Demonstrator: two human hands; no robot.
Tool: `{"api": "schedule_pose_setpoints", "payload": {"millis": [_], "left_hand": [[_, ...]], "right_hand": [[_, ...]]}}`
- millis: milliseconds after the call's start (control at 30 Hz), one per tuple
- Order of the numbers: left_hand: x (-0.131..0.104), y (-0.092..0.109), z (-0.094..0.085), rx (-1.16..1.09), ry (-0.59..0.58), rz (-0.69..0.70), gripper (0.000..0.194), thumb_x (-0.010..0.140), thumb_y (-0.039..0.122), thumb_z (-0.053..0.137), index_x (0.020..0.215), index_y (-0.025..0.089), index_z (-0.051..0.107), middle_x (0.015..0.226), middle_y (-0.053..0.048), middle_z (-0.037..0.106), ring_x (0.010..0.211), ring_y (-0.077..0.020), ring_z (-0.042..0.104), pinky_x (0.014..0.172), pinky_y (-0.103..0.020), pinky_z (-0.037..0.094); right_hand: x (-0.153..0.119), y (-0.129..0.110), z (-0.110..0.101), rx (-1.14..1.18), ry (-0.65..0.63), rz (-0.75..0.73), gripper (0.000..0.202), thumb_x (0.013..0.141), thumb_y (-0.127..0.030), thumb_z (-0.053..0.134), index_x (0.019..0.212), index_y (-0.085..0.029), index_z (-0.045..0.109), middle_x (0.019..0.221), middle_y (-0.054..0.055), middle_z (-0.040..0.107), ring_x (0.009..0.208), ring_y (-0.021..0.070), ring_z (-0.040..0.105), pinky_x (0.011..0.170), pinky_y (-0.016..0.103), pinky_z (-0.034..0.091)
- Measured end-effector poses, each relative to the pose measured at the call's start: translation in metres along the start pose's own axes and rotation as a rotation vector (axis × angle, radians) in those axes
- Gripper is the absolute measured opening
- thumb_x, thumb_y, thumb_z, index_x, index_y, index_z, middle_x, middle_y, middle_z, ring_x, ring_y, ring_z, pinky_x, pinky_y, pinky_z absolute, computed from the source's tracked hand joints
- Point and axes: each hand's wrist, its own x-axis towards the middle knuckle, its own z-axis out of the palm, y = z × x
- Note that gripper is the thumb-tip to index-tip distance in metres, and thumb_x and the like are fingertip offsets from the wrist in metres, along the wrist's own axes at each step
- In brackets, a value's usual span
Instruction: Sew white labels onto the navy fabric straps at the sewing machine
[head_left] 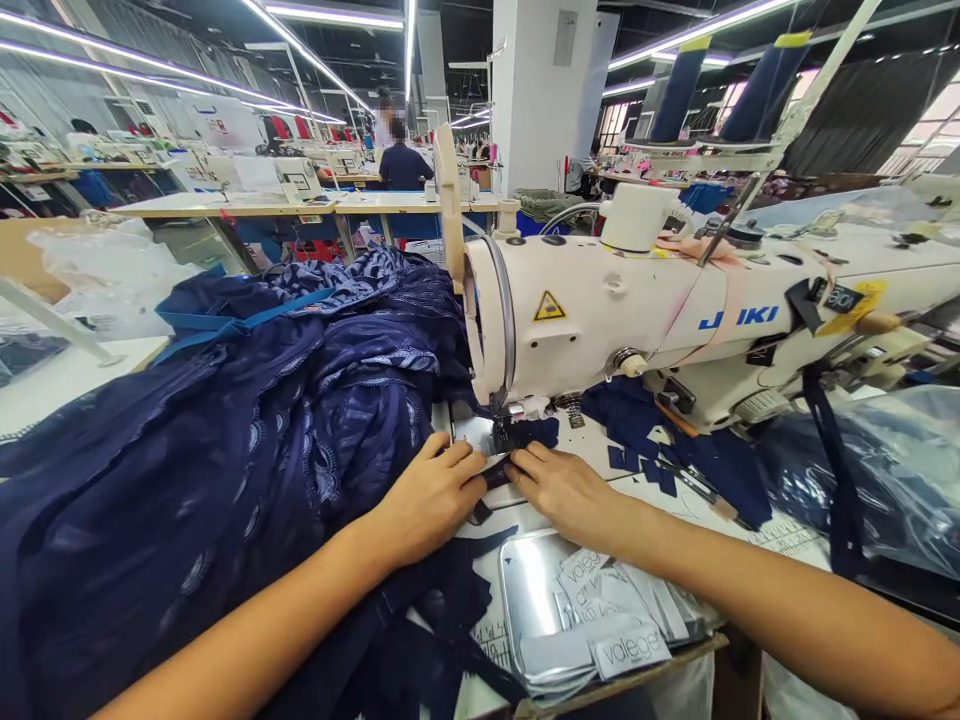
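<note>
Evidently, the left hand point(442, 490) and right hand point(559, 490) are pinching a dark strip point(496, 474) between them, fingers drawn in, just in front of the presser foot point(504, 434), probably for steering it straight. 1 metal tray point(526, 575) is holding white labels point(632, 648) reading "valege" nearby; the sewing machine point(585, 310) is showing a partly covered "JUKI" logo point(739, 318).

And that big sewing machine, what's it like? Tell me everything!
The sewing machine is white and looks like painted metal. Its rounded body stretches in from the right. It has blue letters crossed by a peach band, a yellow warning triangle and a white cap on top. Navy fabric is heaped beside its left end, and the left hand and right hand hold a dark strip in front of its needle area. I can't tell if it's running.
</note>
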Motion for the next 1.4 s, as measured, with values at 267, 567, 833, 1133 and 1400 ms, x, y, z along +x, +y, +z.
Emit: {"api": "schedule_pose_setpoints", "payload": {"millis": [267, 567, 833, 1133, 1400], "left_hand": [[0.018, 0.006, 0.014, -0.144, -0.075, -0.027, 0.012, 0.076, 0.008, 0.048, 0.080, 0.013, 0.058, 0.095, -0.006, 0.066, 0.086, -0.0154, 0.059, 0.085, -0.032, 0.043], [0.032, 0.015, 0.025, -0.043, -0.029, -0.134, 0.006, 0.076, 0.009, 0.052, 0.075, 0.011, 0.058, 0.081, -0.006, 0.066, 0.077, -0.0176, 0.061, 0.074, -0.031, 0.049], [0.036, 0.018, 0.026, -0.010, 0.024, -0.144, 0.009, 0.075, 0.006, 0.051, 0.076, 0.010, 0.058, 0.078, -0.006, 0.066, 0.072, -0.0172, 0.061, 0.072, -0.030, 0.049], [0.042, 0.019, 0.030, 0.045, 0.047, -0.195, 0.010, 0.076, 0.008, 0.050, 0.071, 0.012, 0.058, 0.074, -0.006, 0.066, 0.067, -0.0172, 0.060, 0.069, -0.030, 0.048], [0.045, 0.020, 0.029, 0.112, 0.102, -0.225, 0.014, 0.077, 0.008, 0.047, 0.069, 0.013, 0.058, 0.072, -0.004, 0.067, 0.064, -0.0166, 0.060, 0.065, -0.031, 0.045]], "right_hand": [[0.004, 0.043, 0.014, -0.078, 0.037, -0.180, 0.030, 0.079, -0.006, 0.044, 0.107, -0.009, 0.055, 0.107, 0.011, 0.058, 0.092, 0.0203, 0.052, 0.070, 0.030, 0.049], [0.003, 0.048, 0.023, -0.052, 0.111, -0.133, 0.041, 0.074, 0.000, 0.041, 0.113, -0.004, 0.053, 0.115, 0.014, 0.055, 0.100, 0.0207, 0.055, 0.079, 0.030, 0.050], [0.004, 0.048, 0.020, -0.035, 0.045, -0.103, 0.046, 0.073, 0.002, 0.040, 0.117, -0.003, 0.050, 0.117, 0.015, 0.053, 0.104, 0.0203, 0.053, 0.083, 0.030, 0.048], [0.008, 0.048, 0.013, -0.048, -0.074, -0.061, 0.047, 0.075, 0.001, 0.037, 0.121, -0.002, 0.046, 0.116, 0.017, 0.053, 0.103, 0.0220, 0.053, 0.084, 0.032, 0.047], [0.011, 0.050, 0.016, -0.063, -0.049, -0.023, 0.041, 0.079, -0.002, 0.037, 0.119, -0.005, 0.049, 0.110, 0.015, 0.057, 0.095, 0.0220, 0.056, 0.081, 0.033, 0.046]]}}
